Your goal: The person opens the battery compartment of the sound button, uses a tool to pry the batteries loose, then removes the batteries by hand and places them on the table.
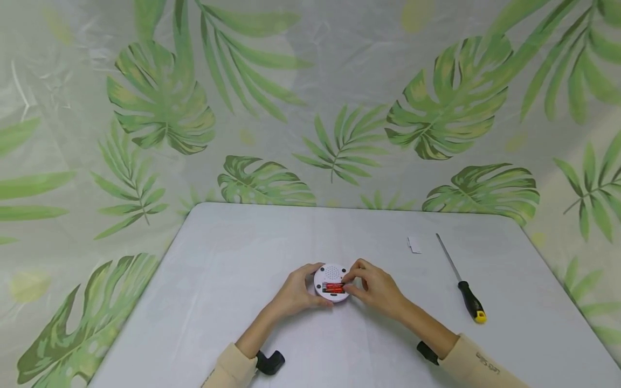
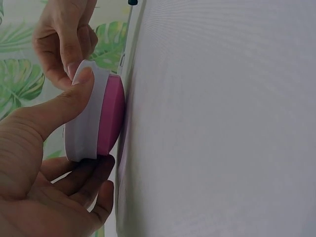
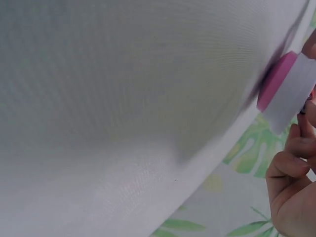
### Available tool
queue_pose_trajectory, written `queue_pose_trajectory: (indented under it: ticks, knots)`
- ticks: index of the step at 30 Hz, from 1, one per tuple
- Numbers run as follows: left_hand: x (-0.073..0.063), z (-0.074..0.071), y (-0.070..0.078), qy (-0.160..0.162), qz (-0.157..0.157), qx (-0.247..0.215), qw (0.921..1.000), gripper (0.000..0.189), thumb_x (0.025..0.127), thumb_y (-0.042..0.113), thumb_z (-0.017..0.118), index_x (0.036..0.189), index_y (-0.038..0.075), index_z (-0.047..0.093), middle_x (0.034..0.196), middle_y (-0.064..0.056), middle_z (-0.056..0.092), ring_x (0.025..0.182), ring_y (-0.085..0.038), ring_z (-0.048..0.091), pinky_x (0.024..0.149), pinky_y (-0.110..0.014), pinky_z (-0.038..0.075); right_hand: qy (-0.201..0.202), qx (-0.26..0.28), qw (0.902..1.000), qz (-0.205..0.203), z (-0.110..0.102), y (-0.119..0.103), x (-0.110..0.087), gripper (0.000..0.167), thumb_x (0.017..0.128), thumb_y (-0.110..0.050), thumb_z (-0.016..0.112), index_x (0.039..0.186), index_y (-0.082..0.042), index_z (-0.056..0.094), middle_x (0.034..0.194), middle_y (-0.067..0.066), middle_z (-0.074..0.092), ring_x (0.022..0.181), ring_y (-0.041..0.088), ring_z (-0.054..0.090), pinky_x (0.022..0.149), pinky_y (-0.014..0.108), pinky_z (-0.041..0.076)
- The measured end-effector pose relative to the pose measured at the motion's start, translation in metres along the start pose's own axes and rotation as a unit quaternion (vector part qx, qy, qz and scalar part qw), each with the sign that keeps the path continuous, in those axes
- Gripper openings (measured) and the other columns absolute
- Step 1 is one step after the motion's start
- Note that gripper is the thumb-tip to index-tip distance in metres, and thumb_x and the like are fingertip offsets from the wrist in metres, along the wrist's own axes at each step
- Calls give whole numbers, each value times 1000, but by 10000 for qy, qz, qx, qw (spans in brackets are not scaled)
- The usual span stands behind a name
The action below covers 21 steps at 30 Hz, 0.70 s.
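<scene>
A small round device [image 1: 332, 271], white with a speaker grille and small dark feet, lies grille side up near the middle of the table. Its underside is pink in both wrist views. Red batteries [image 1: 333, 288] sit side by side in its uncovered compartment. My left hand [image 1: 295, 291] grips the white rim from the left, thumb at the near edge and fingers round the far side. From the right, my right hand [image 1: 378, 288] pinches at the right end of a battery with thumb and forefinger. Those fingertips hide that end of the compartment.
On the white table [image 1: 233, 242], a screwdriver [image 1: 468, 299] with a black and yellow handle lies to the right. A small flat white piece [image 1: 414, 246] is left of its shaft. A leaf-patterned sheet [image 1: 349, 54] hangs behind the table.
</scene>
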<state>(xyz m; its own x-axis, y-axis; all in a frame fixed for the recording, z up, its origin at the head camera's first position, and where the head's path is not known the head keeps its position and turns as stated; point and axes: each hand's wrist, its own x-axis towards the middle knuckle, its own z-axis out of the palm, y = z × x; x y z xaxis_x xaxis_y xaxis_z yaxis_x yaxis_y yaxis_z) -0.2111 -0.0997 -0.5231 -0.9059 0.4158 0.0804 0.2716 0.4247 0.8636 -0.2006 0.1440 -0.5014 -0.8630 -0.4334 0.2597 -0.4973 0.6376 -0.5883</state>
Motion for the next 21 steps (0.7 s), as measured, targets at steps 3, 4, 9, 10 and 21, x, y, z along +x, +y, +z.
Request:
queue_pose_trajectory:
  ticks: [3, 4, 9, 10, 21]
  knots:
    - [0, 0, 0, 2, 0, -3, 10000, 90, 69, 23, 98, 146, 4, 55, 143, -15, 63, 140, -34, 54, 118, -56, 42, 60, -84, 9999, 13, -1, -1, 0, 7, 90, -16, 81, 96, -18, 77, 98, -7, 64, 66, 2, 43, 54, 17, 38]
    - [0, 0, -1, 0, -2, 1, 10000, 90, 69, 24, 98, 146, 4, 55, 144, -15, 63, 140, -34, 54, 118, -55, 42, 104, -103, 9999, 11, -2, -1, 0, 7, 90, -16, 81, 95, -18, 77, 97, -7, 64, 65, 1, 43, 54, 17, 38]
    - [0, 0, -2, 13, 27, 18, 10000, 90, 69, 24, 98, 146, 3, 56, 146, -16, 61, 141, -35, 53, 118, -56, 41, 361, -157, 9992, -29, -12, -1, -3, 10, 88, -13, 82, 96, -18, 77, 96, -5, 64, 63, 2, 42, 53, 17, 36]
    - [0, 0, -2, 15, 27, 41, 10000, 90, 69, 24, 98, 146, 4, 56, 145, -16, 62, 141, -35, 53, 118, -55, 41, 392, -152, 9991, 8, -16, 0, -4, 11, 88, -13, 82, 96, -18, 77, 95, -5, 64, 63, 2, 41, 53, 17, 35]
    - [-1, 2, -3, 17, 5, -118, 9999, 90, 67, 24, 98, 145, 6, 57, 141, -12, 65, 140, -33, 54, 120, -54, 40, 1400, -354, 9894, 183, -71, 43, -12, 9, 88, -7, 81, 94, -13, 78, 92, 2, 65, 61, 1, 39, 51, 20, 36]
